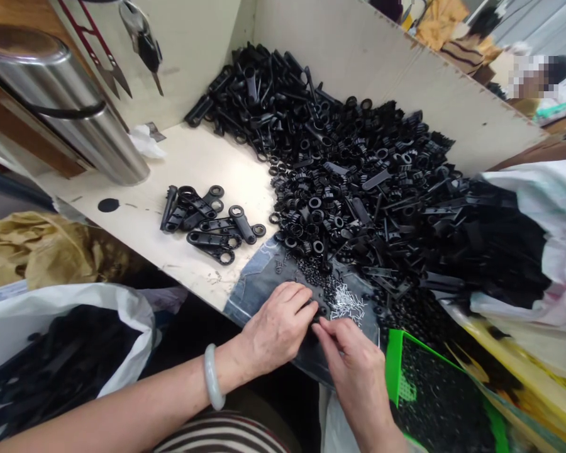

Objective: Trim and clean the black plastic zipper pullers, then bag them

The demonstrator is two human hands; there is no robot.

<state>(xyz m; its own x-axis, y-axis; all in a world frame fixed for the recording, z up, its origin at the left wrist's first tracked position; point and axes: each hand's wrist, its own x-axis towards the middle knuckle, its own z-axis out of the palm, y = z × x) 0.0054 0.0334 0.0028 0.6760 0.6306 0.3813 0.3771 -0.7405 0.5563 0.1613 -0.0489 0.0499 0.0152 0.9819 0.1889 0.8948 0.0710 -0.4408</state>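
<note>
Over the front edge of the bench, my left hand (283, 324) is closed on a black plastic part (322, 308), mostly covered by the fingers. My right hand (356, 362) meets it there, thumb and forefinger pinched together; whatever lies between them is too small to make out. Just beyond both hands, small silver pins (346, 304) lie loose on a dark denim cloth (255, 280). Tiny black pieces (314, 272) are scattered beside the pins. To the left lie several black ring-ended levers (217, 228) in a loose group.
A big heap of black plastic parts (316, 151) fills the back and right. A steel flask (89, 119) stands at left, near hanging snips (101, 56). A green tray (396, 368) sits at right, and a white sack (75, 296) of black parts at lower left.
</note>
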